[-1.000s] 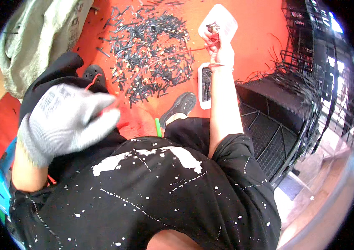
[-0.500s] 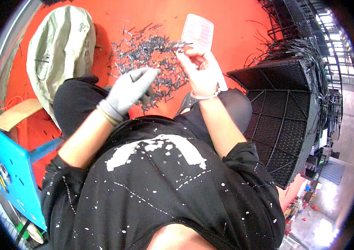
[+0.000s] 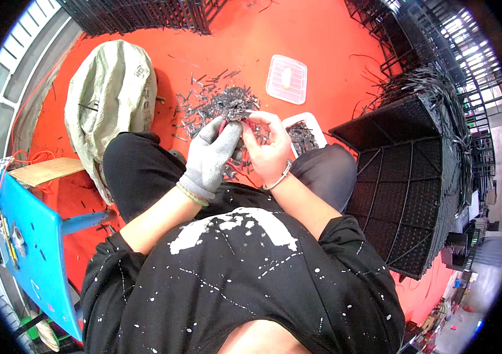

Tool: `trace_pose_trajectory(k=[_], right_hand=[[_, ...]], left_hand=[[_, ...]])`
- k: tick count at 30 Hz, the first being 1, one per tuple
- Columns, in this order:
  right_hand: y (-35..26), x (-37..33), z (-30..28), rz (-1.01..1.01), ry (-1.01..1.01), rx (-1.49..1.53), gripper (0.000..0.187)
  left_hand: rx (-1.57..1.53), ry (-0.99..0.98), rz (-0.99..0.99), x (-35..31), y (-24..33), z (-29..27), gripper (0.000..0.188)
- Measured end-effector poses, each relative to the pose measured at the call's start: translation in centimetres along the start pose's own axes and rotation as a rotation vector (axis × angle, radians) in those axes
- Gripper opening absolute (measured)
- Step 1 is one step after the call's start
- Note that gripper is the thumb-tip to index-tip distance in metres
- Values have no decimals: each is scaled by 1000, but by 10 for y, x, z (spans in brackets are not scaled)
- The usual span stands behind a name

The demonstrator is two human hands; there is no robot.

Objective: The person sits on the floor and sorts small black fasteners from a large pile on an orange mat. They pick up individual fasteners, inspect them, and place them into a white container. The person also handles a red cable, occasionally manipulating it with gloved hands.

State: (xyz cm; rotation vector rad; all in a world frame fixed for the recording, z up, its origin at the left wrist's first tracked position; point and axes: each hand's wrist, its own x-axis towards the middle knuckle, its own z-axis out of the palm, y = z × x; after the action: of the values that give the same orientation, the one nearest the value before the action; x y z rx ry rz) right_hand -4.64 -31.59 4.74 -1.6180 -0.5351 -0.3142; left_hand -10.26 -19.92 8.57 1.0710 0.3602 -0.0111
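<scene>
My left hand (image 3: 212, 147), in a grey knit glove, is closed around the base of a bundle of short black strips (image 3: 238, 106). Bare, with a bracelet at the wrist, my right hand (image 3: 270, 147) pinches at the bundle's right side. Something red shows beside the fingers of both hands; its kind is unclear. Loose black strips (image 3: 195, 112) lie scattered on the red floor just beyond the hands. To the right, partly behind my knee, a white plastic container (image 3: 320, 137) holds more black pieces.
A clear plastic lid (image 3: 277, 88) with a pale yellowish item lies ahead. At left stand a grey-green sack (image 3: 109, 88) and a blue stool (image 3: 38, 236). Large black woven panels (image 3: 398, 189) lean at right, and black racks (image 3: 139, 15) stand at the far edge.
My hands have come together at the bundle, which my right hand held apart before. My left hand now grips it. The view has shifted, showing more of the floor ahead.
</scene>
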Motion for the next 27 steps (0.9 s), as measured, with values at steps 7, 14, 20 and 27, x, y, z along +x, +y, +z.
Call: trace_pose_trajectory(k=[7,14,20,27], right_hand=[[-5,-14,12,0,-73,100,34],[0,-6,9,-59,-124,136,66],[-8,13,-3,126,-248,-99,68],[-21,25,-16,-97,-294,-284,22]], left_hand=[[-92,57,162,6,-9,-8,18],[90,75,307,8,1,-22,18],[688,41,632,14,-15,-33,22],[937,-14,817,11,-7,-21,24]])
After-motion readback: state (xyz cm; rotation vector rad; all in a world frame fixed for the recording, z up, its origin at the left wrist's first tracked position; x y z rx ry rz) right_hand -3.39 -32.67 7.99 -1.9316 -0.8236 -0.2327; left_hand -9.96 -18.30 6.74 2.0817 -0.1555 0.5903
